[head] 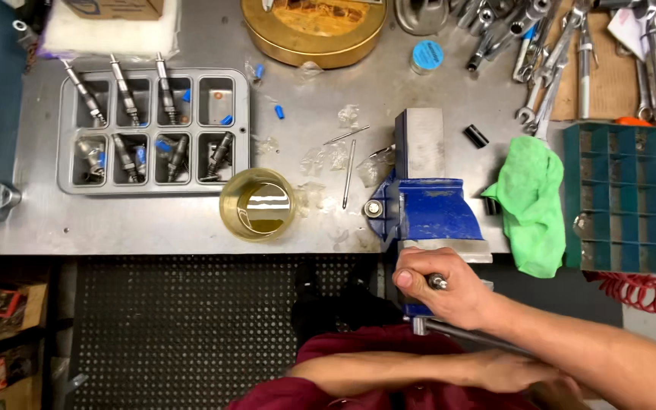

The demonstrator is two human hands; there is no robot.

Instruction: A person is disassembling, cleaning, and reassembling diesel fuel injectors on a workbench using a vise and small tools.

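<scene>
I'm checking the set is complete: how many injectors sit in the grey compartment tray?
7 in the tray: top row three, in the first, second and third compartments, the fourth empty; bottom row one in each.

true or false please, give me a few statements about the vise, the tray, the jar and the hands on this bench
1. The blue bench vise is bolted at the metal bench's front edge. True.
2. The right hand holds a green cloth. False: it grips a small metal part at the vise; the green cloth lies beside it.
3. The grey eight-compartment tray holds metal injectors. True.
4. The round glass jar sits inside the tray. False: it stands beside it.
</scene>
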